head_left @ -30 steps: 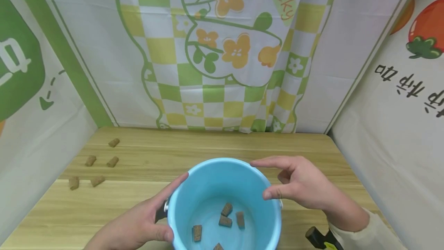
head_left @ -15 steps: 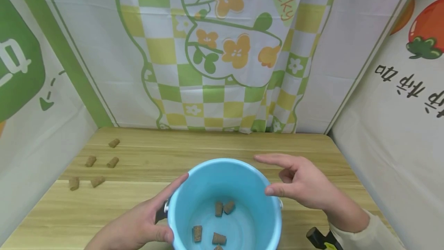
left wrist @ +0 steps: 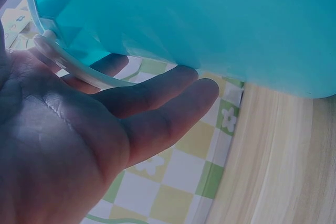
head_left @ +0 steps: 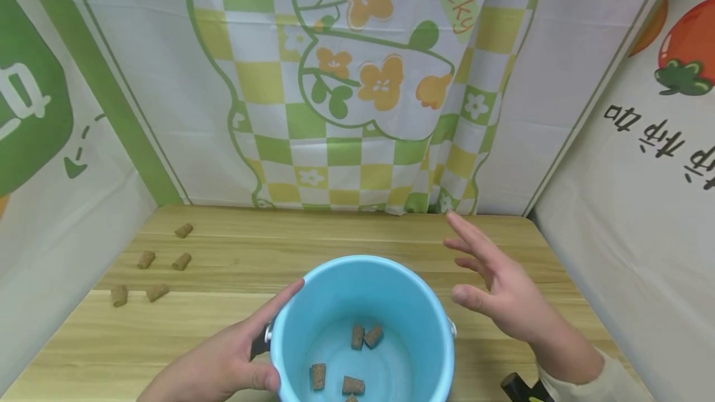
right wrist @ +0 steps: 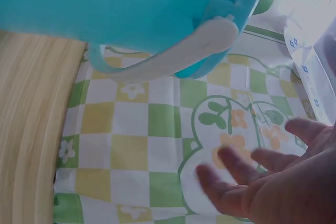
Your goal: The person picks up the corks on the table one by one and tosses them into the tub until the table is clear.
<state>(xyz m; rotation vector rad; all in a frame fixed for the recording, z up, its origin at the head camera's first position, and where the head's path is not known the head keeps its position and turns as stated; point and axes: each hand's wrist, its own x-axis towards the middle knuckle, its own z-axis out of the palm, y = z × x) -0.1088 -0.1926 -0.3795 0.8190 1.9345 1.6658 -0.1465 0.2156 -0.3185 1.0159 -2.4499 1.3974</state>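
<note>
Swinging rightward since the earlier frame, one right hand (head_left: 505, 293) is now standing clear of the bucket's rim, while two corks inside are lying slightly farther right. From the left, five cork pieces (head_left: 181, 261) are lying loose on one wooden table (head_left: 251, 242), well apart from the bucket. Next, one left hand (head_left: 223, 358) is resting against one blue bucket (head_left: 363, 293), thumb and forefinger spreading wide along its left side without curling round it; the left wrist view is showing three more fingers extending fairly straight near the wall and one white handle (right wrist: 173, 57). Five inner corks (head_left: 318, 376) are showing on the bucket's floor: one at left, two in the middle nearer the person, two side by side farther back. Farther right, the right hand's fingers are spreading open, holding nothing, above one cream sleeve (head_left: 598, 383).
</note>
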